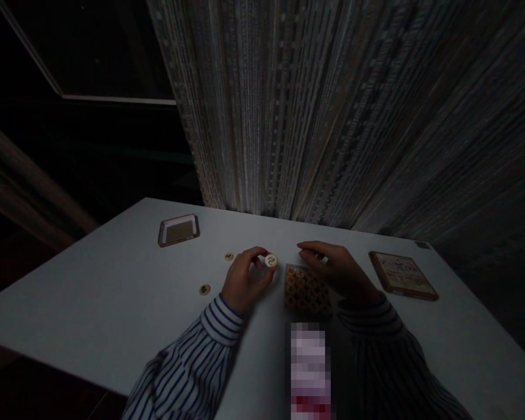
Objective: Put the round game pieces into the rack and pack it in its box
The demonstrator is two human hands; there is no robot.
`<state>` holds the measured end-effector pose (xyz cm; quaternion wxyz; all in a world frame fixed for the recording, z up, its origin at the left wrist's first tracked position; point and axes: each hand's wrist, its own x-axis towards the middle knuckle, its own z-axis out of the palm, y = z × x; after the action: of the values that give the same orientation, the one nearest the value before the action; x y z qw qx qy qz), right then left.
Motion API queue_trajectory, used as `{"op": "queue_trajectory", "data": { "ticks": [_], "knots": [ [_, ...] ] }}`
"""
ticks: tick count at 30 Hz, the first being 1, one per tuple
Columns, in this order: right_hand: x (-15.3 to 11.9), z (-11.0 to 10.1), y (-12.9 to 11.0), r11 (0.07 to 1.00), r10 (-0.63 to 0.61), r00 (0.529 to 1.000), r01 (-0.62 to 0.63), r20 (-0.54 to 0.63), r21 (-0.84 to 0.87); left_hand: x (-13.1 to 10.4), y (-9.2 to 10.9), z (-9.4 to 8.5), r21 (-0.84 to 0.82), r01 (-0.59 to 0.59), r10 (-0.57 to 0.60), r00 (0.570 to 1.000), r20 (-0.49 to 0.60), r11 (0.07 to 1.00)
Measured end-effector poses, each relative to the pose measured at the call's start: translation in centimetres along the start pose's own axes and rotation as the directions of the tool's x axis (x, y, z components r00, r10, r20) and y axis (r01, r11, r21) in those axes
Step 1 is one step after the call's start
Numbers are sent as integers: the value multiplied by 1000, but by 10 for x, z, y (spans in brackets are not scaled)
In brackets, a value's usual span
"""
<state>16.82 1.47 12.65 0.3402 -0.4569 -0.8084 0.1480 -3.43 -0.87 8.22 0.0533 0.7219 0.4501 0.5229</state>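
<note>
Head view: pinches a round piece [270,261] between thumb and fingers of the left hand [245,283], marked face toward the camera, over the pale worktop [109,303]. Lies just left of the far left corner of the close-packed rows [307,291] of similar pieces, apart from them; being round, shows no long axis on the face. Sits between the two hands, directly at the left fingertips. Holds the right hand [332,269] apart from the left, bent-fingered, across the far right part of the rows; cannot tell whether gripping or touching anything there. Includes, left of the left hand, a loose piece [228,256] and, nearer the wearer, a second loose piece [205,290].
</note>
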Motion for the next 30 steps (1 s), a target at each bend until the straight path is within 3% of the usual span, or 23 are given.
{"op": "queue_trajectory", "data": {
  "ticks": [11, 20, 30],
  "knots": [
    [16, -8, -1, 999, -11, 1000, 12, -22, 51, 19, 10, 29, -33, 8, -9, 1000, -11, 999],
    [19, -9, 16, 997, 9, 1000, -9, 2, 77, 31, 6, 53, -58, -51, 51, 999, 4, 997],
    [21, -11, 33, 995, 0, 999, -4, 39, 102, 43, 7, 61, -34, -129, 131, 990, 57, 991]
  ]
}}
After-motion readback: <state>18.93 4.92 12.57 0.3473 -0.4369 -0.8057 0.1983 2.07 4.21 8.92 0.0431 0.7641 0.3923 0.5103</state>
